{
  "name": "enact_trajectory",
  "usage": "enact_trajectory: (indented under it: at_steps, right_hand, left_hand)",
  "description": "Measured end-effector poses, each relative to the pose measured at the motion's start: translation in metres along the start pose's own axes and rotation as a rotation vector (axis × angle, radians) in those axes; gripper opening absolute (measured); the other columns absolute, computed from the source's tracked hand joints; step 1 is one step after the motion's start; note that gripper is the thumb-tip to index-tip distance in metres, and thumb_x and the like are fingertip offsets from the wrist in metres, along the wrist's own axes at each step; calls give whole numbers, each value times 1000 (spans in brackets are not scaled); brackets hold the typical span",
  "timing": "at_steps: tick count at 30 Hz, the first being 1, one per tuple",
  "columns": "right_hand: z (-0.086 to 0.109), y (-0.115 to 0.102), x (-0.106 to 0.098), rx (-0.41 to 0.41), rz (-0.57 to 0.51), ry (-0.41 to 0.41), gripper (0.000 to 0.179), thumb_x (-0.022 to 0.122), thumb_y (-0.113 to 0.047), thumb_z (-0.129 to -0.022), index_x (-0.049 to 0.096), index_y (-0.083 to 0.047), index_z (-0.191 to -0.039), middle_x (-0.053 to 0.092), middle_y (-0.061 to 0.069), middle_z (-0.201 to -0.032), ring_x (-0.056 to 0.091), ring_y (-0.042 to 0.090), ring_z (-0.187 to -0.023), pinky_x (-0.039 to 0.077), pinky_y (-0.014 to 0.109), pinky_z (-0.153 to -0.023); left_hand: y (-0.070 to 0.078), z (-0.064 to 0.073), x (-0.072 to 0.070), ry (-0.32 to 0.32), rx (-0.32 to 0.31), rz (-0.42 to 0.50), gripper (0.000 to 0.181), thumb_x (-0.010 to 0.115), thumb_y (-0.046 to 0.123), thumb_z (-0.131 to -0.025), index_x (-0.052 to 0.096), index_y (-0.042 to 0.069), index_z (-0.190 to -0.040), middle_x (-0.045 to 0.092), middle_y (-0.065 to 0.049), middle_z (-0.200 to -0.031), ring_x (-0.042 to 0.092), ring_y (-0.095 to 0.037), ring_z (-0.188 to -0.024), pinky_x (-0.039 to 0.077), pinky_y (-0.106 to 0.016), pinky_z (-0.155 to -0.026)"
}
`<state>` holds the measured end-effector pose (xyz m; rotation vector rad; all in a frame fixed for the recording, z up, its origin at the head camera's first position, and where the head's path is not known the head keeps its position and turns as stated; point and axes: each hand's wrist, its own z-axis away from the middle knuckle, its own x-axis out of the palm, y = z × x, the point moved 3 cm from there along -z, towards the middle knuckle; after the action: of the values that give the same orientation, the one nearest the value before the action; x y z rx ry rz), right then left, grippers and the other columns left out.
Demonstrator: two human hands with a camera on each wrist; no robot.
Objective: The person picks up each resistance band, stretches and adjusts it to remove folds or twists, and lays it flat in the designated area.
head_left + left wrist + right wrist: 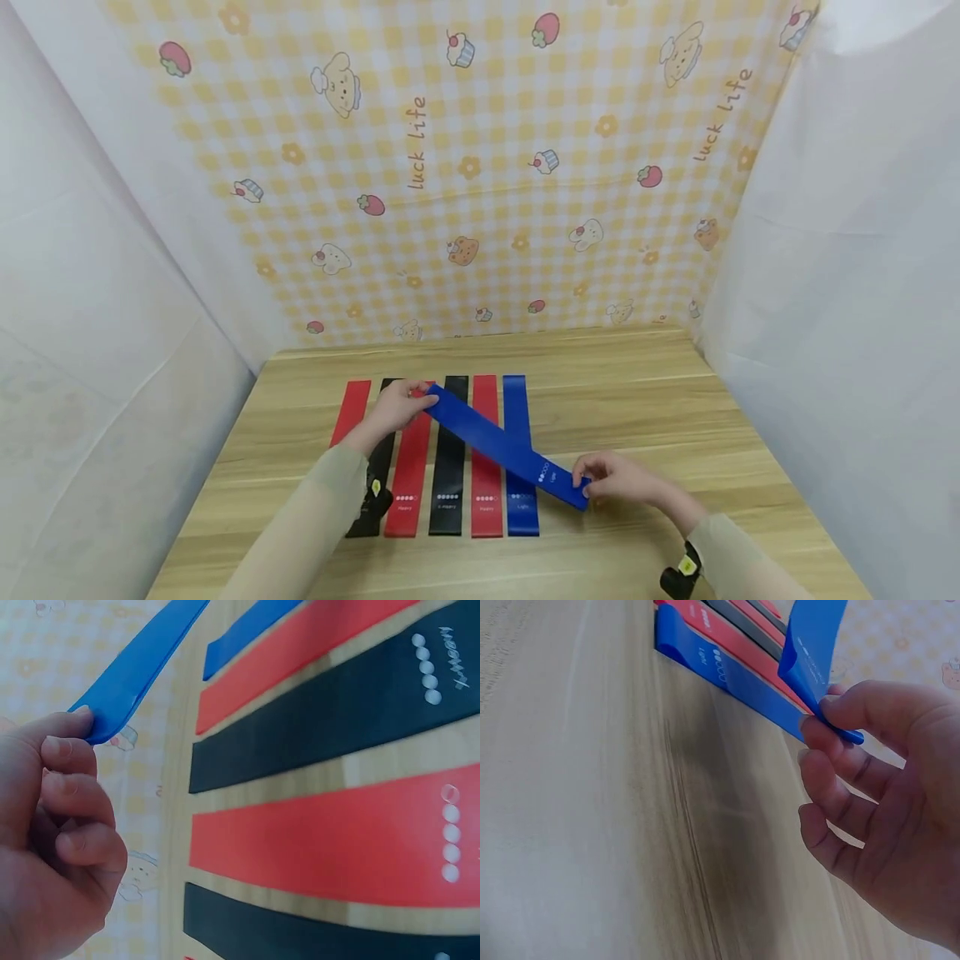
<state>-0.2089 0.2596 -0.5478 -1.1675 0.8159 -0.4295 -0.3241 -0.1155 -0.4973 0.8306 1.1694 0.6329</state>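
Note:
A blue resistance band (487, 437), printed "Light" near its right end, stretches slantwise above the table between both hands. My left hand (397, 407) pinches its far left end between thumb and forefinger; in the left wrist view the other fingers curl inward. The near right end is pinched by my right hand (618, 482), thumb against forefinger, as the right wrist view shows. Beneath it lies a row of flat bands: a second blue band (517, 408), red bands (485, 467) and black bands (448, 467). My left forearm hides part of the leftmost ones.
The bands lie side by side on a wood-grain table (645, 392). A yellow checked cloth (517, 200) hangs behind its back edge. White sheets (840, 250) enclose both sides. Each wrist carries a small black camera (681, 575).

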Motion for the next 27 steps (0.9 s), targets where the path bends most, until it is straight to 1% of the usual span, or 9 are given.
enact_trajectory:
  at_steps: [2, 5, 8, 12, 15, 18, 21, 24, 27]
  right_hand:
    - [0, 1, 1, 1, 3, 0, 9, 61, -3, -89, 65, -6, -97, 59, 0, -82, 56, 14, -68, 53, 30, -60]
    - [2, 1, 2, 9, 10, 8, 9, 62, -4, -89, 66, -7, -96, 59, -2, -79, 55, 13, -65, 52, 29, -58]
    - [6, -1, 4, 14, 34, 21, 8, 63, -5, -87, 66, -8, -94, 57, -4, -76, 54, 10, -64, 51, 27, -57]
    - [12, -6, 6, -1, 54, 24, 8, 66, -6, -85, 67, -8, -93, 56, -5, -75, 52, 7, -65, 49, 24, -58]
    - [16, -7, 7, -13, 47, 19, 8, 66, -5, -84, 67, -7, -93, 55, -4, -75, 51, 5, -65, 48, 22, -57]
    - [18, -6, 10, -7, 39, 19, 9, 66, -5, -84, 67, -7, -93, 54, -6, -75, 50, 4, -64, 46, 20, -55]
    - [19, -3, 13, 0, 38, 23, 10, 67, -5, -84, 67, -7, -93, 52, -7, -73, 48, 2, -63, 42, 18, -54]
    - [18, -2, 17, 6, 15, 27, 11, 68, -5, -83, 66, -5, -94, 51, -6, -72, 47, 3, -61, 40, 18, -53]
    - [18, 0, 20, 17, -19, 35, 11, 67, -4, -83, 65, -3, -94, 52, -4, -70, 48, 5, -59, 40, 18, -51]
  left_hand:
    - [5, -2, 0, 4, -12, 6, 23, 68, 24, -92, 65, 5, -104, 49, -5, -54, 40, -14, -43, 34, -23, -43]
    - [10, -7, 2, 5, -28, 50, 24, 69, 25, -91, 67, 5, -103, 53, -5, -58, 43, -16, -46, 35, -23, -45]
    - [15, -12, 5, 15, -63, 145, 25, 71, 23, -90, 66, 3, -104, 61, -10, -66, 48, -16, -49, 39, -23, -46]
    - [24, -19, 13, 3, -119, 291, 31, 69, 20, -91, 62, 0, -114, 68, -21, -84, 53, -13, -51, 44, -24, -50]
    - [31, -24, 20, -12, -147, 348, 33, 66, 19, -93, 60, 0, -119, 70, -19, -91, 56, -14, -54, 43, -24, -51]
    - [37, -27, 28, -10, -153, 376, 31, 65, 19, -94, 59, 0, -119, 71, -13, -88, 60, -15, -57, 43, -24, -52]
    - [40, -29, 34, 10, -155, 414, 27, 64, 18, -95, 60, 0, -115, 72, -9, -85, 63, -15, -59, 47, -23, -53]
    - [40, -31, 39, 36, -151, 449, 25, 63, 16, -95, 60, -1, -113, 72, -10, -86, 67, -17, -63, 53, -24, -55]
    - [42, -33, 44, 48, -139, 476, 27, 63, 14, -95, 59, -2, -116, 72, -13, -90, 70, -21, -69, 57, -29, -60]
